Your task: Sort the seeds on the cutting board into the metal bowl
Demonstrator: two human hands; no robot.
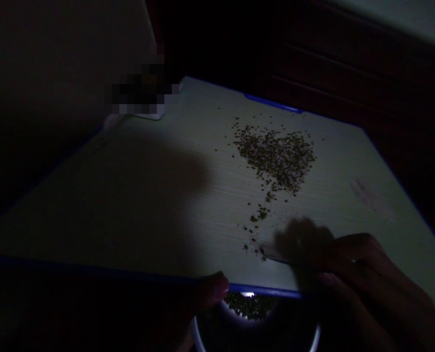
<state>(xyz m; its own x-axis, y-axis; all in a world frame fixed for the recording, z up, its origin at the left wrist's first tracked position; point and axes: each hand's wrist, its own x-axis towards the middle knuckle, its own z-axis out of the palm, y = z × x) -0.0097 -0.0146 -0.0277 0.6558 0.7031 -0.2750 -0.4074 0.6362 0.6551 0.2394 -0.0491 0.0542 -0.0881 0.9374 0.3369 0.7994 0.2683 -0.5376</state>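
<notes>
The scene is very dark. A pile of small greenish-brown seeds (276, 154) lies on a pale table (147, 195) with a blue rim, and a thin trail of seeds (256, 230) runs toward the near edge. My right hand (364, 278) holds a thin flat tool (276, 255), its tip among the last seeds of the trail. Only the fingertips of my left hand (212, 291) show at the table's front edge, holding a round bowl (312, 340) just below the edge. The bowl has several seeds (250, 305) in it.
A small white object (149, 115), partly pixelated, sits at the table's far left corner. Dark wooden furniture (349, 63) stands behind the table. A faint reddish smear (369, 195) marks the tabletop at the right.
</notes>
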